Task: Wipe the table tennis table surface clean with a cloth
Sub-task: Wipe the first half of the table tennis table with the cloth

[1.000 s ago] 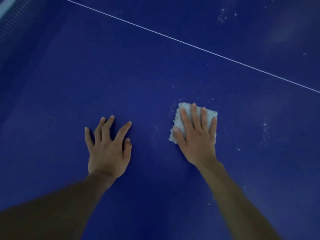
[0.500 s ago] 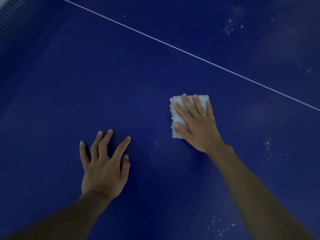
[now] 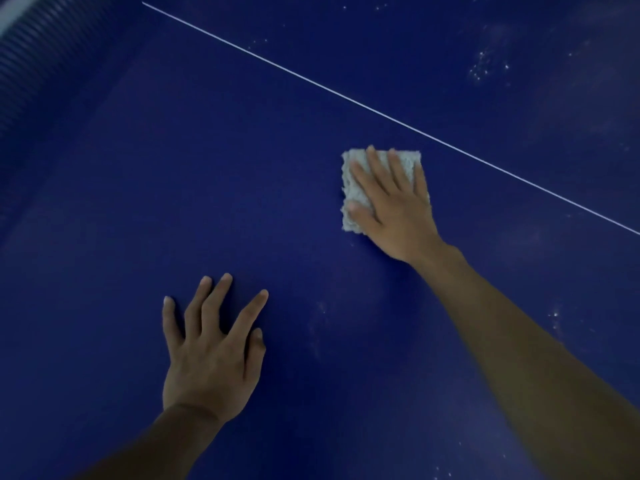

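A dark blue table tennis table (image 3: pixel 173 188) fills the head view. A small folded grey-white cloth (image 3: pixel 351 188) lies flat on it, right of centre, just below the thin white line. My right hand (image 3: pixel 391 206) presses on the cloth with straight, spread fingers and covers most of it. My left hand (image 3: pixel 211 351) rests flat on the bare table lower left, fingers spread, holding nothing.
A thin white line (image 3: pixel 277 64) runs diagonally from upper left to the right edge. White dust specks (image 3: pixel 485 69) lie at the upper right, and fainter specks (image 3: pixel 554 317) at the right. The net (image 3: pixel 24 57) shows at the top left corner.
My right hand has pushed the cloth away from me, up toward the white line. The specks that lay near the cloth are gone. My left hand has stayed planted.
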